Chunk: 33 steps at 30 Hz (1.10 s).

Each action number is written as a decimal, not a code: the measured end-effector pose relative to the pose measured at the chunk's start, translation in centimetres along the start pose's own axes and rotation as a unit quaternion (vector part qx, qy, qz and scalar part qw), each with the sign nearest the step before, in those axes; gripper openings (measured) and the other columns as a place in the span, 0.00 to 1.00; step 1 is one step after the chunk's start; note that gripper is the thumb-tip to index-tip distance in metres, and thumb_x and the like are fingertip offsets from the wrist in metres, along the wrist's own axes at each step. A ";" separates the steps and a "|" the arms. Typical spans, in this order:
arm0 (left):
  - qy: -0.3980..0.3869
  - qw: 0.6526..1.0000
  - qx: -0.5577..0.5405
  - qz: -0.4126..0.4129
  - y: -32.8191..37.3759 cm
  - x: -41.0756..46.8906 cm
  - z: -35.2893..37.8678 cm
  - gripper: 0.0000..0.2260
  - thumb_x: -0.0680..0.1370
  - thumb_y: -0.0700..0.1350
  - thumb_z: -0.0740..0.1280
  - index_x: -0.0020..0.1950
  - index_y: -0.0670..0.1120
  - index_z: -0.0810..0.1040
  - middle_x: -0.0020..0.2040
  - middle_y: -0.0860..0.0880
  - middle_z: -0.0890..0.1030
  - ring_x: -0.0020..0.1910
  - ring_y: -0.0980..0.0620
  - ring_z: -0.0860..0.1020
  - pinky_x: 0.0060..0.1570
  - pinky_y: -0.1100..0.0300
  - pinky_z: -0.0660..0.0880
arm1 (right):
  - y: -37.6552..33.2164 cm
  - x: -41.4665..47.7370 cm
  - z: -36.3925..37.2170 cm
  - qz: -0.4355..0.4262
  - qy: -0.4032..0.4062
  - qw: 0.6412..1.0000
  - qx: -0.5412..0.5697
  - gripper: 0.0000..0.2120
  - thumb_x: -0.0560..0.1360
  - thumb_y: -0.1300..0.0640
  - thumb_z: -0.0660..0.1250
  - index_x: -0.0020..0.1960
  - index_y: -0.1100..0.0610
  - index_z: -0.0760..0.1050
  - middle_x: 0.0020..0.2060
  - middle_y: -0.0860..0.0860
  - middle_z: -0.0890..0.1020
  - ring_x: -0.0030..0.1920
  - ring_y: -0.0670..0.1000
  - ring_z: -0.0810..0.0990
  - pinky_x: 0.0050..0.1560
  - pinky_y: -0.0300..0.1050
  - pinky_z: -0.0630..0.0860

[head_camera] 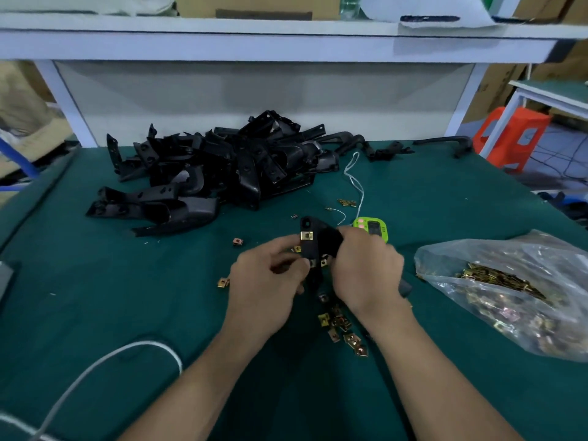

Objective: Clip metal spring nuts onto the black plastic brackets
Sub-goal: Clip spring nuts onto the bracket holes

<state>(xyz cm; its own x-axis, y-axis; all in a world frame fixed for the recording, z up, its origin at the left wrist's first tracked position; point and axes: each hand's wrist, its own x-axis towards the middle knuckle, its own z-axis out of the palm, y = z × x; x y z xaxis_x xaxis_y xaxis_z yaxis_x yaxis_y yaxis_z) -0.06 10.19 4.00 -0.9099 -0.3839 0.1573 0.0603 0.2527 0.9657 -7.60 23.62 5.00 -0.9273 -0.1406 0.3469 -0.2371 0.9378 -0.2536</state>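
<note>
I hold a black plastic bracket (313,246) upright over the green table. My right hand (366,268) grips its right side. One brass spring nut (306,236) sits clipped on its upper edge. My left hand (267,278) pinches at a second spring nut (313,263) on the bracket's lower left edge. Several loose spring nuts (342,326) lie on the mat just below my hands. A large pile of black brackets (216,173) lies at the back of the table.
A clear plastic bag of spring nuts (509,291) lies at the right. A green timer (374,229) sits behind my right hand. Stray nuts (237,241) dot the green mat (127,297). A white cord (105,361) curves at the lower left. An orange stool (512,138) stands far right.
</note>
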 end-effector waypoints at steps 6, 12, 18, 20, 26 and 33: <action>0.035 0.978 0.182 0.098 3.4 -0.6 2.8 0.04 0.77 0.54 0.70 0.51 0.58 0.79 0.39 0.60 0.83 0.41 0.57 0.82 0.43 0.53 0.79 | 0.6 -0.2 -3.4 -0.009 -0.049 0.999 0.016 0.09 0.73 0.56 0.68 0.53 0.51 0.74 0.46 0.53 0.80 0.46 0.60 0.82 0.37 0.47 0.67; -0.048 0.939 0.233 0.251 9.1 0.0 7.0 0.05 0.76 0.53 0.65 0.43 0.56 0.70 0.29 0.53 0.74 0.29 0.53 0.71 0.30 0.56 0.70 | 7.7 -2.1 -9.2 0.089 -0.135 0.943 0.292 0.04 0.69 0.57 0.66 0.43 0.53 0.73 0.33 0.46 0.79 0.35 0.51 0.77 0.35 0.45 0.71; -0.210 0.938 0.138 0.237 14.0 -3.1 17.0 0.10 0.72 0.56 0.62 0.51 0.58 0.78 0.37 0.55 0.82 0.39 0.53 0.80 0.42 0.50 0.78 | 17.3 -9.4 -14.9 0.216 -0.067 0.850 0.476 0.08 0.67 0.56 0.67 0.45 0.52 0.79 0.34 0.49 0.84 0.34 0.47 0.80 0.37 0.41 0.73; -0.254 0.943 0.104 0.187 14.4 -4.3 20.8 0.09 0.71 0.53 0.64 0.48 0.59 0.81 0.36 0.57 0.84 0.38 0.55 0.81 0.41 0.54 0.78 | 20.2 -12.1 -16.0 0.247 -0.037 0.824 0.508 0.08 0.69 0.56 0.68 0.47 0.54 0.81 0.34 0.54 0.83 0.33 0.51 0.79 0.34 0.40 0.73; -0.351 0.933 -0.012 0.078 14.5 -10.1 31.8 0.13 0.72 0.47 0.65 0.47 0.66 0.81 0.32 0.58 0.82 0.29 0.55 0.79 0.27 0.59 0.73 | 28.1 -17.1 -17.7 0.379 0.052 0.761 0.523 0.07 0.79 0.62 0.64 0.51 0.58 0.81 0.33 0.59 0.82 0.29 0.51 0.74 0.27 0.37 0.68; -0.447 0.848 -0.199 -0.204 18.6 -8.6 41.0 0.07 0.77 0.39 0.71 0.39 0.43 0.79 0.31 0.46 0.78 0.27 0.52 0.73 0.34 0.58 0.74 | 36.3 -10.5 -21.0 0.456 0.117 0.637 0.611 0.05 0.78 0.64 0.64 0.47 0.64 0.77 0.31 0.61 0.80 0.24 0.53 0.77 0.22 0.38 0.69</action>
<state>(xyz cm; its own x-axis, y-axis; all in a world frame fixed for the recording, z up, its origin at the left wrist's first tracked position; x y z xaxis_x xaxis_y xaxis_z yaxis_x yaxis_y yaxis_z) -7.92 54.60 12.17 -0.8252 0.5044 -0.2544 -0.3620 -0.1264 0.9236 -0.40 65.79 11.08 -0.8062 0.4705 -0.3587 0.1879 -0.3713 -0.9093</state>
